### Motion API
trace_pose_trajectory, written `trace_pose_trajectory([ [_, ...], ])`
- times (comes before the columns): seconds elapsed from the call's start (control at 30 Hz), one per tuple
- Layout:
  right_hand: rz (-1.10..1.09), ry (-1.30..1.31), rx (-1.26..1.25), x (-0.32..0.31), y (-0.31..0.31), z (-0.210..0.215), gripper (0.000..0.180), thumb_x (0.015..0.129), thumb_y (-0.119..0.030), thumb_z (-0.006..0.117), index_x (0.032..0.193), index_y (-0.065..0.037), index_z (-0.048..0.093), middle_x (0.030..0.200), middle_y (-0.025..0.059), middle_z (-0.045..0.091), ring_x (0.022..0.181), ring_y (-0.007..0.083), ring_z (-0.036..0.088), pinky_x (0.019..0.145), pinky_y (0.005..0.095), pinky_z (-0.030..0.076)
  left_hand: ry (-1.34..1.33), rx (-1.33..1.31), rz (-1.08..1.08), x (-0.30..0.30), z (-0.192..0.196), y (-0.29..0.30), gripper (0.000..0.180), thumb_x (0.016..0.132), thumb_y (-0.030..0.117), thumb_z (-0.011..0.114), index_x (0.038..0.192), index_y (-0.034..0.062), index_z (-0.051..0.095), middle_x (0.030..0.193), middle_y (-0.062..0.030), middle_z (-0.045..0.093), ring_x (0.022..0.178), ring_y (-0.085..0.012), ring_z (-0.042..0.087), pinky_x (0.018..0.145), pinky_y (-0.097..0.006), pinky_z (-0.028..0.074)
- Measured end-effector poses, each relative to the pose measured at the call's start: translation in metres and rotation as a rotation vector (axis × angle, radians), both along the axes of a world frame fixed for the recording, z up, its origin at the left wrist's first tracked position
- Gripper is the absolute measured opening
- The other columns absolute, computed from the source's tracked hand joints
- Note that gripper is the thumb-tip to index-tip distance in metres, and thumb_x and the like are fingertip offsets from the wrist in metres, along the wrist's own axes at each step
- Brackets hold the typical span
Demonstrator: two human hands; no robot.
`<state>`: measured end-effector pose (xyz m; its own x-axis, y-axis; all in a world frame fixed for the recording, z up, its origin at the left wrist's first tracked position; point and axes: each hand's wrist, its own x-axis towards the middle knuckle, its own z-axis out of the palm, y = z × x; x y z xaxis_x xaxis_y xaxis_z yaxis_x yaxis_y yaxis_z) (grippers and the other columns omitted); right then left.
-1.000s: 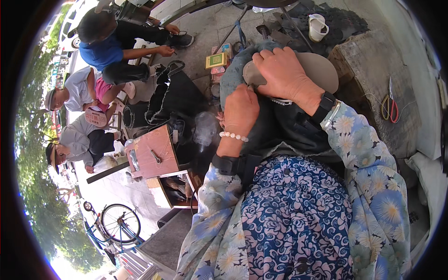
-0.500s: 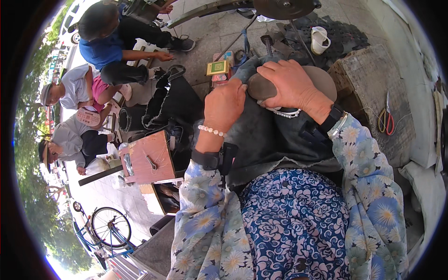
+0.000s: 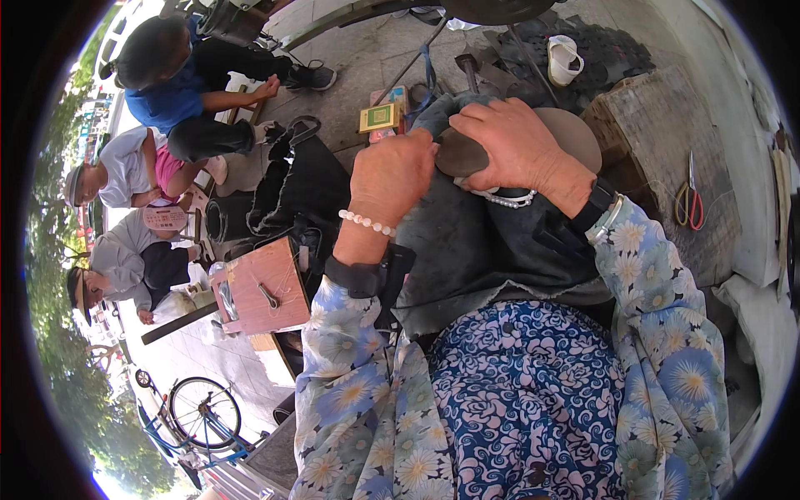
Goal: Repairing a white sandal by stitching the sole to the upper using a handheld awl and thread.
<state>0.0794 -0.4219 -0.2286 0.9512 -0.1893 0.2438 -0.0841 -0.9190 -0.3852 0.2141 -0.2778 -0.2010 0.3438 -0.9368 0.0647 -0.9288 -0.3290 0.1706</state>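
- We curl our left hand point(image 3: 392, 171) into a loose fist against the near end of a dark brown shoe point(image 3: 461, 155); its fingers are folded under, and whether they grip the shoe or only press on it we cannot tell.
- Our right hand point(image 3: 510, 143) lies over the top of the shoe, fingers bent down and closed around its upper side, so the hand has hold of it.
- The shoe sits between the two hands, above a dark grey apron point(image 3: 483, 250) spread across our lap, and in front of a round flat stand point(image 3: 575, 133) that shows just behind the right hand.
- A white bead bracelet point(image 3: 367, 222) rings the left wrist; a black watch band point(image 3: 593, 206) sits on the right wrist.
- To our left a small reddish wooden box point(image 3: 262, 287) stands on the ground.
- To our right red-handled scissors point(image 3: 690, 200) lie on a worn wooden block point(image 3: 658, 125).
- A white cup point(image 3: 565, 57) stands further off on the dark ground.
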Motion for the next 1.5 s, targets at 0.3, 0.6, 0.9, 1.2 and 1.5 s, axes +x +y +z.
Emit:
trace_pose_trajectory([
  [0.3,-0.002,0.011,-0.061,0.0,0.003,0.001,0.052,0.055,-0.037,0.075,0.097,-0.01,0.06,0.094,0.0045,0.057,0.091,0.0259,0.056,0.079,0.0383,0.042,-0.083,0.045,-0.144,0.001,0.004,0.003,0.018,0.087,0.025,0.056,0.082,0.0079,0.053,0.062,-0.0155,0.059,0.06,-0.0351,0.061,0.052,-0.045,0.049],
  [0.6,0.008,0.035,-0.04,-0.001,0.002,0.005,0.046,0.057,-0.037,0.073,0.092,-0.01,0.06,0.091,0.0042,0.058,0.087,0.0263,0.057,0.077,0.0388,0.043,-0.077,0.065,-0.044,-0.015,0.0,0.009,0.018,0.086,0.022,0.057,0.076,0.0068,0.054,0.057,-0.0145,0.059,0.055,-0.033,0.062,0.049,-0.043,0.049],
  [0.9,0.006,0.09,-0.036,-0.002,0.003,0.004,0.059,0.053,-0.037,0.075,0.102,-0.01,0.06,0.093,0.0044,0.057,0.085,0.0265,0.057,0.075,0.0393,0.043,0.053,0.014,0.021,-0.023,-0.007,0.016,0.018,0.087,0.021,0.055,0.078,0.0059,0.053,0.06,-0.017,0.06,0.058,-0.0363,0.062,0.052,-0.046,0.049],
  [1.2,0.0,0.092,-0.003,0.003,0.0,0.005,0.058,0.053,-0.037,0.075,0.101,-0.008,0.06,0.091,0.0058,0.058,0.085,0.0278,0.058,0.076,0.0397,0.044,0.318,-0.119,0.208,-0.022,-0.023,0.021,0.021,0.088,0.023,0.052,0.078,0.0046,0.055,0.068,-0.0224,0.06,0.068,-0.043,0.059,0.059,-0.051,0.047],
  [1.5,-0.018,-0.003,-0.043,0.001,0.001,0.0,0.046,0.057,-0.039,0.072,0.09,-0.008,0.06,0.089,0.0069,0.06,0.085,0.0277,0.061,0.074,0.0397,0.044,0.329,-0.091,0.135,-0.009,-0.019,0.017,0.021,0.087,0.021,0.051,0.078,0.0027,0.055,0.068,-0.023,0.059,0.072,-0.0446,0.058,0.061,-0.051,0.046],
])
